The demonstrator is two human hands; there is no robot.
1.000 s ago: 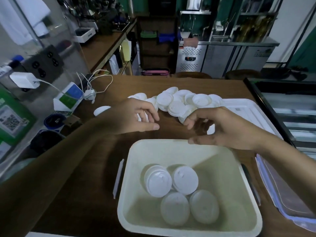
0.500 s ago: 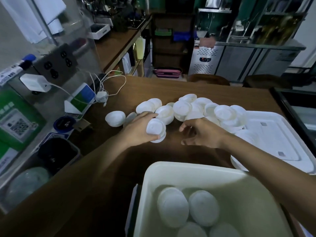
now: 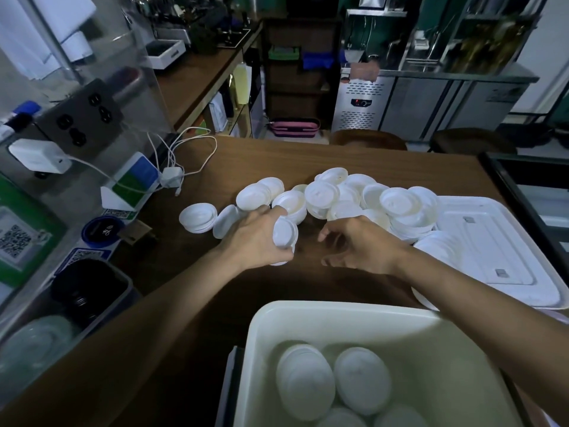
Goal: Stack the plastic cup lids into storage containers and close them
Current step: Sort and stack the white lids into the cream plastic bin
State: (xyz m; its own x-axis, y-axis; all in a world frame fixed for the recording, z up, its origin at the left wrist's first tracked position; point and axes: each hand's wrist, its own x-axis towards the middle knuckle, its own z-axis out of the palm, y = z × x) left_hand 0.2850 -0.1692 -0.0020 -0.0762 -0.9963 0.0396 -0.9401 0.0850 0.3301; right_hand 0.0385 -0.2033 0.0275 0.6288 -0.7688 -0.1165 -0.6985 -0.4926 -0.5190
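Observation:
A pile of white plastic cup lids (image 3: 348, 198) lies across the middle of the wooden table (image 3: 277, 161). My left hand (image 3: 255, 238) grips a short stack of lids (image 3: 284, 234) at the pile's near edge. My right hand (image 3: 360, 245) hovers just right of it with fingers loosely curled, holding nothing, its back against the pile. Nearest me stands a pale storage container (image 3: 308, 315) with several stacks of lids (image 3: 335, 383) on its floor. A white container lid (image 3: 492, 245) lies flat at the right, partly under loose cup lids.
A white charger and cable (image 3: 172, 174), a blue-green card stand (image 3: 135, 180) and a black bin (image 3: 89, 291) sit along the left side. A dark display case edge (image 3: 523, 192) borders the right. Counters and a steel fridge stand behind the table.
Both hands have moved from above the container out to the lid pile. My left hand has taken hold of a stack of lids. The view has tilted forward, pushing the container toward the bottom.

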